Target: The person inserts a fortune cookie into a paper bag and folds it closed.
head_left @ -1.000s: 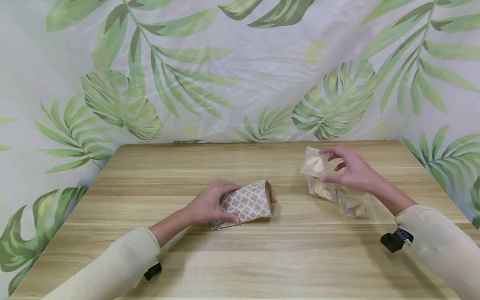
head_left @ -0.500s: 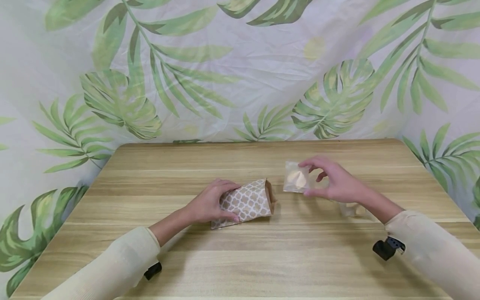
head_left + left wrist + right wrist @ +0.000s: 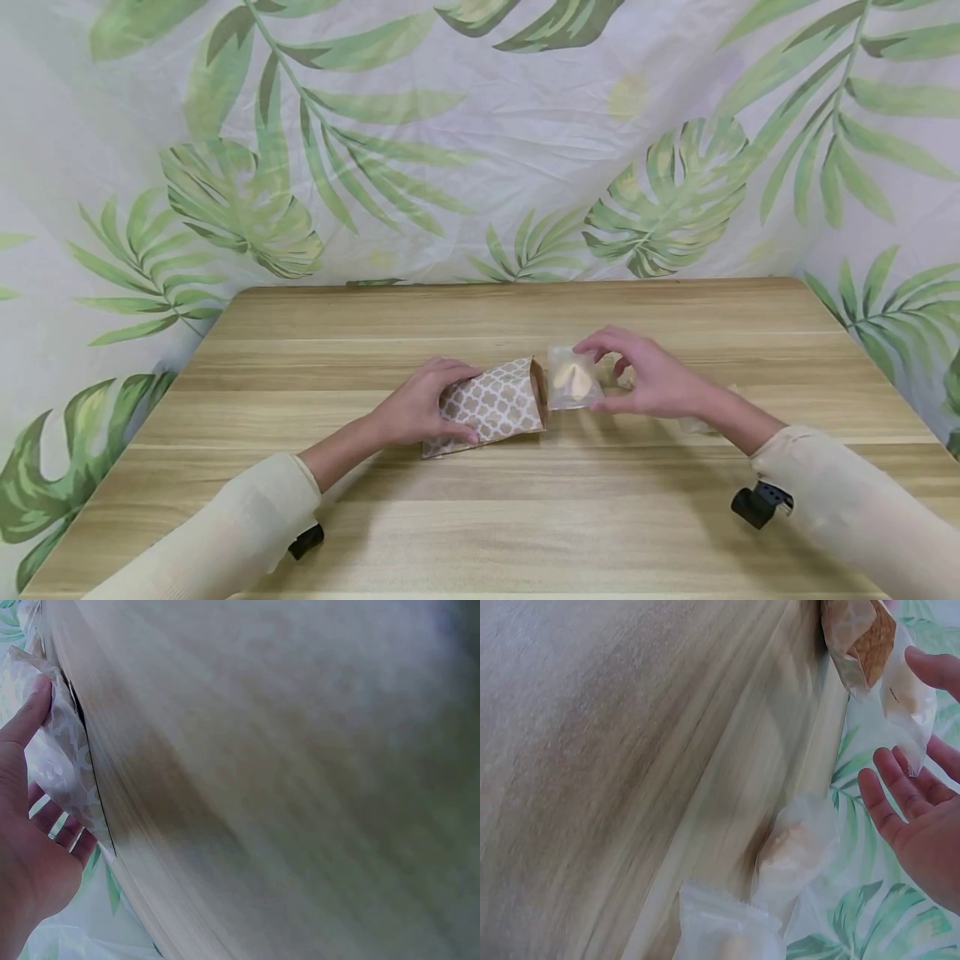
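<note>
A brown paper bag (image 3: 501, 404) with a white lattice pattern lies on its side mid-table, its mouth facing right. My left hand (image 3: 412, 408) grips its closed end, thumb on the near side and fingers on the far side. In the left wrist view the thumb presses on the bag (image 3: 64, 769). Between thumb and fingertips, my right hand (image 3: 660, 379) pinches a fortune cookie in a clear wrapper (image 3: 572, 379). The wrapper's left edge is right at the bag's mouth. From the right wrist view, the bag's brown inside (image 3: 877, 645) shows beside the wrapped cookie (image 3: 907, 694).
Two more wrapped cookies lie on the wooden table (image 3: 480, 533); the right wrist view shows one packet (image 3: 791, 851) and a nearer packet (image 3: 731, 930). In the head view the right hand and forearm mostly cover them. A leaf-print cloth (image 3: 420, 167) hangs behind the table.
My right hand has lifted the wrapped cookie away from the other packets and carried it left and toward me, to the bag's mouth. The left hand and the bag have stayed put.
</note>
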Demonstrator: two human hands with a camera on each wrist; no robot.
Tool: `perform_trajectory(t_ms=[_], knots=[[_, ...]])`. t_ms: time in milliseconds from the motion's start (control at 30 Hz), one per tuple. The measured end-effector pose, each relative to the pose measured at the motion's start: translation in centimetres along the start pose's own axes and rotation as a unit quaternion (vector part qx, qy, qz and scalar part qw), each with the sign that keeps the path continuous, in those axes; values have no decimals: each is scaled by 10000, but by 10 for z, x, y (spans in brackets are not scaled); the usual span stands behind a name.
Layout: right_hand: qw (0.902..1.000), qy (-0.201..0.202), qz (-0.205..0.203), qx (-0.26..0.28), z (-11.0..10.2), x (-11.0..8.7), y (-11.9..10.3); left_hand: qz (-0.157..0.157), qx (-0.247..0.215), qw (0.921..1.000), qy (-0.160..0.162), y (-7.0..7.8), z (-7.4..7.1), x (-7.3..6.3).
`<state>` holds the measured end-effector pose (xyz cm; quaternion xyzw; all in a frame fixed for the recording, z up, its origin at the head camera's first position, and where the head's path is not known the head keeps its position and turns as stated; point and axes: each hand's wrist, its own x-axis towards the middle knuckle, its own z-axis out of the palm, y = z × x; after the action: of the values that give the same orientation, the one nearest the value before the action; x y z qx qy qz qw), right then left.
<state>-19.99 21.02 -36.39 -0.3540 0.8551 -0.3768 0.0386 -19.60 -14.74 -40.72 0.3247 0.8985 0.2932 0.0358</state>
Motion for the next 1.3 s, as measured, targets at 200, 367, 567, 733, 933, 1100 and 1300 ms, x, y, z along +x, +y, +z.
perform_trajectory(t_ms=[200,367,567,733,933,1100,1300], knots=[[9997,-206,-111,-83,5,3,-3,27,-15,10000,-7,0,0,0],[9990,-414,-38,-176,7,7,-5,25,-20,10000,-1,1,-1,1],[9976,-635,16,-261,9,12,-8,19,-20,10000,-2,1,-1,1],[9963,-763,63,-392,9,14,-7,15,29,10000,-7,0,-1,1],[9930,-859,159,-795,7,14,-10,-3,73,10000,-18,1,-1,1],[9896,-859,314,-1111,5,13,-16,5,75,10000,-8,1,-1,1],[9845,-847,474,-1464,5,13,-22,-18,54,10000,-17,1,-1,1]])
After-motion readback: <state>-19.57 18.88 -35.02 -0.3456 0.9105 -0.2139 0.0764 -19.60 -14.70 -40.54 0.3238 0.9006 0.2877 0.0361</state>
